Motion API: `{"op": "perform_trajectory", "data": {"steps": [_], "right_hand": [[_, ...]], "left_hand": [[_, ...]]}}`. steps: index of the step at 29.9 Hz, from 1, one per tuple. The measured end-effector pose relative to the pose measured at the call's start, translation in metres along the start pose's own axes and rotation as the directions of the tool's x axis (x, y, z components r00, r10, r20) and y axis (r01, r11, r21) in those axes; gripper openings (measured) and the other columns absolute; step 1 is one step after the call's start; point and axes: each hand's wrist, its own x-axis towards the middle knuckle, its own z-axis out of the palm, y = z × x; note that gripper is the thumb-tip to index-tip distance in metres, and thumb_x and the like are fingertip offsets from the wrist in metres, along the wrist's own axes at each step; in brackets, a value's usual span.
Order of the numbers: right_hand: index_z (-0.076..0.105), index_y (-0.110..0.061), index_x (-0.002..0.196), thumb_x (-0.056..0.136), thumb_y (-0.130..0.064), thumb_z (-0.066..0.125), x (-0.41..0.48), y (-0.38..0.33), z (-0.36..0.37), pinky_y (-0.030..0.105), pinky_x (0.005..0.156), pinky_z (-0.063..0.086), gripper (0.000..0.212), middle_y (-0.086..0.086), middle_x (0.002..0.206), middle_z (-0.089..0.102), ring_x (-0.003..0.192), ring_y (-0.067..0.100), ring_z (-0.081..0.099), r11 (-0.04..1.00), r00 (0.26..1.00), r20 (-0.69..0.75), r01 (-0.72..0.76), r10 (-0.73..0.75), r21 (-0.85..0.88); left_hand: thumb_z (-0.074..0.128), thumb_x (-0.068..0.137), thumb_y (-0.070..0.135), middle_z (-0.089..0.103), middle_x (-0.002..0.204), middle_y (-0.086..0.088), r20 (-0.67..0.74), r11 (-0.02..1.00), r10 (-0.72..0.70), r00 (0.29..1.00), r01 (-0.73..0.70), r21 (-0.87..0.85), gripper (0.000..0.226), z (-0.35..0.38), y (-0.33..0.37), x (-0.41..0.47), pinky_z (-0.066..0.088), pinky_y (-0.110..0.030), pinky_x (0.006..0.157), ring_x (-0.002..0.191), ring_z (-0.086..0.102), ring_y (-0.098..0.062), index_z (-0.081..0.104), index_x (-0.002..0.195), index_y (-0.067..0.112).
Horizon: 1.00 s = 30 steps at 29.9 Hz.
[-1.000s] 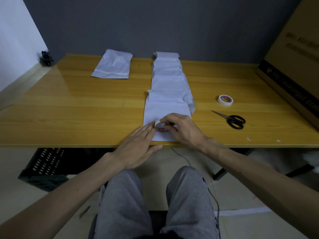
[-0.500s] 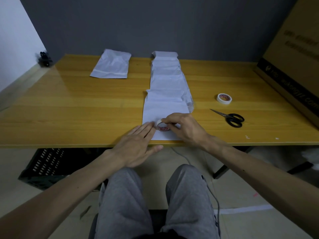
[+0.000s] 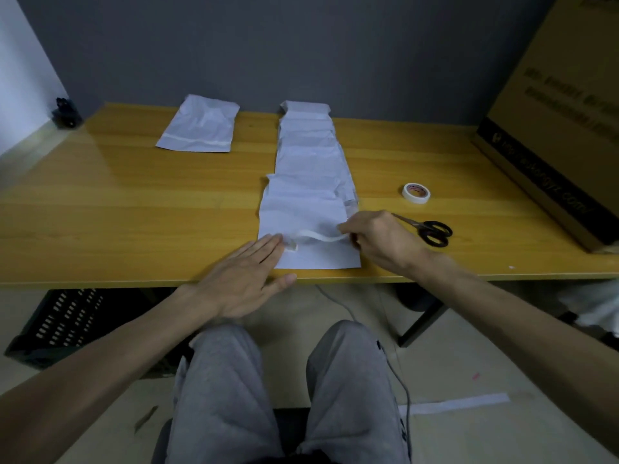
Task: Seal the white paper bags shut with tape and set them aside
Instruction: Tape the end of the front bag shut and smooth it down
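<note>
A row of overlapping white paper bags [image 3: 310,155] runs down the middle of the wooden table [image 3: 117,212]. The nearest bag [image 3: 315,256] lies at the front edge. My left hand [image 3: 244,276] lies flat with its fingertips pinning the tape's free end at the bag's left side. A strip of white tape [image 3: 318,235] stretches across the bag to my right hand [image 3: 378,239], which is closed around the tape roll; the roll itself is hidden in the hand. One taped bag [image 3: 201,125] lies apart at the back left.
A second tape roll [image 3: 416,192] and black-handled scissors [image 3: 430,229] lie right of the bags. A large cardboard box [image 3: 562,135] stands at the right edge. A small dark object [image 3: 65,112] sits at the back left corner. A black crate [image 3: 60,326] is under the table.
My right hand has pulled the roll from the bag's left side to its right edge, drawing out a strip of tape. My left hand stays flat on the tape's end.
</note>
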Motion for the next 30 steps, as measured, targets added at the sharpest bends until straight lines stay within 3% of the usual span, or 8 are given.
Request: {"op": "perform_trajectory", "data": {"steps": [3,7,10,13,17,21,25,30], "right_hand": [[0.069,0.007,0.096,0.075,0.014,0.041,0.01,0.003,0.007,0.047,0.074,0.051,0.036,0.024,0.091,0.068,0.086,0.039,0.061,0.999,1.0,0.013,-0.013,0.012,0.042],[0.07,0.001,0.11,0.081,0.014,0.042,0.011,0.01,0.002,0.03,0.081,0.047,0.042,0.017,0.104,0.07,0.097,0.032,0.062,0.989,0.991,-0.017,-0.134,0.136,0.063],[0.072,-0.001,0.105,0.079,0.014,0.042,0.014,0.01,0.001,0.029,0.082,0.048,0.042,0.014,0.104,0.071,0.097,0.028,0.063,0.985,0.989,-0.019,-0.143,0.145,0.095],[0.074,-0.002,0.095,0.075,0.014,0.043,0.01,0.007,0.001,0.021,0.072,0.041,0.04,0.011,0.095,0.071,0.087,0.025,0.064,0.987,0.994,-0.016,-0.105,0.108,0.121],[0.074,-0.003,0.092,0.072,-0.002,0.032,0.005,0.008,0.002,0.029,0.077,0.052,0.047,0.011,0.093,0.072,0.086,0.023,0.066,0.974,0.985,-0.084,-0.135,0.152,0.182],[0.074,-0.005,0.092,0.075,-0.007,0.031,0.003,0.013,-0.001,0.037,0.077,0.053,0.047,0.011,0.096,0.07,0.088,0.028,0.065,0.98,0.984,-0.043,-0.166,0.171,0.115],[0.074,-0.006,0.086,0.078,0.011,0.042,-0.002,0.017,-0.002,0.03,0.07,0.049,0.036,0.008,0.092,0.071,0.084,0.026,0.064,0.976,0.98,-0.02,-0.196,0.199,0.093],[0.073,-0.009,0.085,0.079,0.01,0.04,0.007,0.007,-0.004,0.024,0.071,0.05,0.039,0.006,0.087,0.072,0.082,0.018,0.065,0.927,0.945,0.079,-0.326,0.316,0.187]], "left_hand": [[-0.019,0.067,0.079,-0.015,0.159,0.006,-0.013,1.0,0.001,1.0,-0.001,0.017,0.107,0.001,0.001,0.0,-0.009,-0.024,0.118,0.144,-0.016,-0.003,-0.007,0.153,0.016],[-0.015,0.069,0.078,-0.01,0.16,0.007,-0.018,1.0,0.003,1.0,-0.003,-0.031,0.104,-0.002,0.0,0.0,-0.009,-0.021,0.117,0.145,-0.013,-0.002,-0.003,0.154,0.017],[-0.017,0.07,0.077,-0.002,0.161,0.005,-0.055,1.0,-0.003,0.998,0.002,-0.009,0.105,-0.003,0.0,0.002,-0.005,-0.024,0.118,0.146,-0.007,-0.004,0.002,0.154,0.017],[-0.014,0.073,0.075,0.004,0.161,0.003,-0.088,1.0,-0.022,0.996,0.021,-0.012,0.104,-0.004,0.003,0.005,-0.002,-0.026,0.119,0.147,-0.003,-0.007,0.012,0.154,0.014],[0.014,0.096,0.06,0.014,0.16,0.001,-0.137,0.99,-0.068,0.988,0.05,-0.133,0.077,-0.006,0.014,0.005,0.003,-0.02,0.117,0.146,0.009,-0.009,0.023,0.151,0.008],[0.029,0.1,0.048,0.018,0.159,-0.003,-0.183,0.991,-0.074,0.98,0.052,-0.123,0.061,-0.002,0.018,0.004,0.016,-0.024,0.115,0.144,0.02,-0.015,0.034,0.143,0.005],[0.038,0.101,0.037,0.032,0.153,-0.005,-0.226,0.972,-0.113,0.968,0.06,-0.229,0.051,-0.001,0.014,0.009,0.02,-0.022,0.112,0.14,0.029,-0.017,0.038,0.142,0.006],[0.061,0.092,0.029,0.054,0.126,-0.005,-0.299,0.93,-0.203,0.932,0.089,-0.356,0.04,-0.007,0.013,0.024,0.029,-0.021,0.099,0.123,0.044,-0.021,0.057,0.125,0.008]]}}
